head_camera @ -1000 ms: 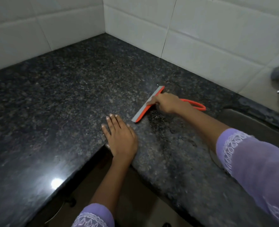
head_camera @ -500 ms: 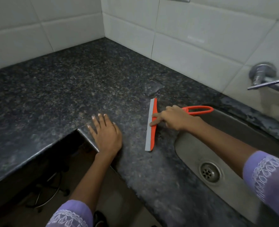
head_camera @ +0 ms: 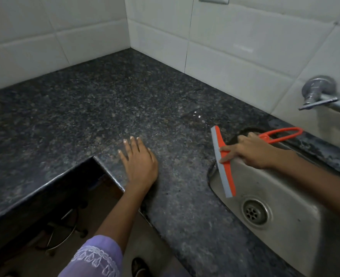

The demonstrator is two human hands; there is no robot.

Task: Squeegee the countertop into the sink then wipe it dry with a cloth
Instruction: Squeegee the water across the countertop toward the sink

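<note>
Squeegee (head_camera: pixel 223 160) in right hand (head_camera: pixel 251 150) grip (apparently over sink (head_camera: pixel 297 220) rim), left hand (head_camera: pixel 140 163) flat.

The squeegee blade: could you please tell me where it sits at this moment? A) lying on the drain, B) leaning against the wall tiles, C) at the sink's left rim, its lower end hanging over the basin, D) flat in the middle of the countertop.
C: the squeegee, gripped by the right hand, lies across the left rim of the sink, its lower end over the basin short of the drain.
</note>
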